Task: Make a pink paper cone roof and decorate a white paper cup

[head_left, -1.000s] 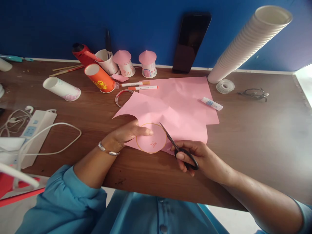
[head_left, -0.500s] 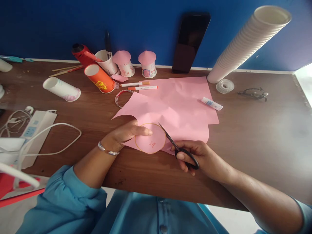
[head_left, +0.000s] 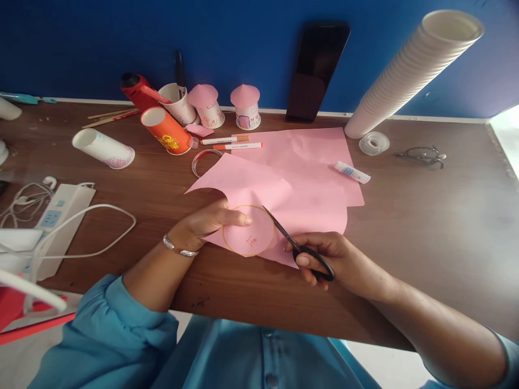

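Lying between left fingers (head_left: 225, 216) (thumb (head_left: 240, 219) uppermost), pink paper (head_left: 259, 186)

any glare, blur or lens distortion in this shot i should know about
Head view: pale glare washes over the right side of the desk; head view: the wide lens seems to stretch the cup stack near the edge; head view: the white cable at lower left looks soft, while the scissors and pink paper read fairly clearly.
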The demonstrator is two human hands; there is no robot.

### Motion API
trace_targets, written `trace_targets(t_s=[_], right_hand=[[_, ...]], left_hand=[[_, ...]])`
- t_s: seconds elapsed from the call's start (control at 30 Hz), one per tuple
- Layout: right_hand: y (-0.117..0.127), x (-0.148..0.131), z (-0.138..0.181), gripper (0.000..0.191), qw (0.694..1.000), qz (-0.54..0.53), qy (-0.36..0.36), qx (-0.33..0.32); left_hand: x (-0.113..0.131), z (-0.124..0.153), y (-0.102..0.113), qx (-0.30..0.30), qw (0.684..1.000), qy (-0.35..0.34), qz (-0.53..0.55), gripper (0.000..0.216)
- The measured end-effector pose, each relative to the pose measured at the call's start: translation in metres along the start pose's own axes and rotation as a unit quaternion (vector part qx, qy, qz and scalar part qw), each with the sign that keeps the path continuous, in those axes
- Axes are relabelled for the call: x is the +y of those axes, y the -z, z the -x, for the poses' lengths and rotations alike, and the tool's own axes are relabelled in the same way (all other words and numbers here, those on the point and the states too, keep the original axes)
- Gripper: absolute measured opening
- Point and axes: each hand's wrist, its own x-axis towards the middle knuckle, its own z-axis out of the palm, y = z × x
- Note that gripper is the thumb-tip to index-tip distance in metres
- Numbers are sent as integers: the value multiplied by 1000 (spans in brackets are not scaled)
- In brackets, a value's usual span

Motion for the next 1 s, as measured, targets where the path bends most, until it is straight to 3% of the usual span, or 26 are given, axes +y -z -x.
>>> trace_targets(t_s=[0.23,0.43,1.0], right_hand=[[-1,2,1,44,1000,8,-12,-13],[0,3,1,39,999,-7,2,-32],[4,10,-3,35,998,-25,24,-44]], left_hand=[[-3,1,4,-4,999,14,-38,29],[-2,2,5,-14,996,26,-80,22],[-3,-2,8,-59,996,-1,-74,27]])
